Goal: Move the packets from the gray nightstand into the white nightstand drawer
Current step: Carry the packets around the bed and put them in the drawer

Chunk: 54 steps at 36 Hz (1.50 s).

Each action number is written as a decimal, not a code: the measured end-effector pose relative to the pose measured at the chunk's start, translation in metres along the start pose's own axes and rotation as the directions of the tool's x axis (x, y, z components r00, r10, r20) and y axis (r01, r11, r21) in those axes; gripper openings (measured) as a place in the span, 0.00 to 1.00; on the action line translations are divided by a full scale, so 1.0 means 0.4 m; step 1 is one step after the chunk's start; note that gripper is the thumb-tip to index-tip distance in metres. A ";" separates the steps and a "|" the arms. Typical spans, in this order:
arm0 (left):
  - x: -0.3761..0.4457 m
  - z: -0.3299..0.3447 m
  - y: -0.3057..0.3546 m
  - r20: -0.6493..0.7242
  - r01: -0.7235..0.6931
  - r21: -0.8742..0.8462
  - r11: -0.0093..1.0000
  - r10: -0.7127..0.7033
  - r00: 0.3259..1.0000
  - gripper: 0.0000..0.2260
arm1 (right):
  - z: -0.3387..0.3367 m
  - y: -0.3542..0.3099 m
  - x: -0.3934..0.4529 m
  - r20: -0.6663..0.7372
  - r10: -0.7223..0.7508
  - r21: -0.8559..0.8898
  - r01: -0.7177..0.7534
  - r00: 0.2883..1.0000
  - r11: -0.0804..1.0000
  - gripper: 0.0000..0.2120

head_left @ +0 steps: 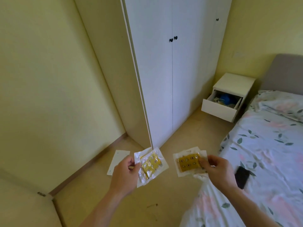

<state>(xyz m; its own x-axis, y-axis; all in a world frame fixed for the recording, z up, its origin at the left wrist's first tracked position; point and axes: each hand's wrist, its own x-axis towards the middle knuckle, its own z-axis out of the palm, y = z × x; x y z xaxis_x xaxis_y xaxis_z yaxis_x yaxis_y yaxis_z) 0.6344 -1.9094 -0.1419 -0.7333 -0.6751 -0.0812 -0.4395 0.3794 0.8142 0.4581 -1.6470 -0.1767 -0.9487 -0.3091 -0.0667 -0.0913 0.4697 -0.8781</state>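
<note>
Two clutches of packets are pinched at their edges, one (150, 166) in the left hand (125, 175), one (188, 162) in the right hand (216, 171), well short of the white nightstand's open drawer (220, 108); each looks like several slippery sleeves, so loose fingers could let one slide to the floor.

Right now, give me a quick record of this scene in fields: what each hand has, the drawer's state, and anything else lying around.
left hand: holds left packets, clear wrap, yellow inside
right hand: pinches right packets, yellow, patterned
white nightstand: beside the bed, far right
drawer: pulled open, a blue item and others inside
bed: floral sheet, dark phone on it
floor: white panel by the wardrobe
</note>
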 end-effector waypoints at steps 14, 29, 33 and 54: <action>0.560 -0.095 -0.060 0.116 0.003 -0.074 0.997 0.006 0.993 0.08 | 0.250 -0.141 0.414 -0.112 0.032 0.010 -0.031 0.993 0.999 0.05; 1.073 0.183 0.050 0.528 -0.096 0.006 0.995 0.078 0.846 0.08 | 0.250 -0.103 0.632 -0.422 0.265 0.137 -0.228 0.867 0.964 0.06; 1.182 0.314 0.159 0.565 -0.166 0.006 0.986 0.134 0.814 0.08 | 0.171 -0.054 0.710 -0.499 0.329 0.182 -0.275 0.802 0.944 0.07; 1.726 0.875 0.607 0.559 -0.067 0.022 0.997 0.043 0.828 0.08 | -0.283 0.116 1.491 -0.510 0.429 0.226 -0.365 0.745 0.903 0.09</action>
<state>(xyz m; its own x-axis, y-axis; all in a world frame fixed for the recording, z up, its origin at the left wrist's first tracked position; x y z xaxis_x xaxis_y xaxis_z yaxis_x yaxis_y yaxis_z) -0.1601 -2.0617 -0.2016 -0.9162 -0.1883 -0.3536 -0.4006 0.4378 0.8049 -0.1462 -1.7159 -0.2035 -0.9006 0.3934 -0.1846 0.3325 0.3503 -0.8756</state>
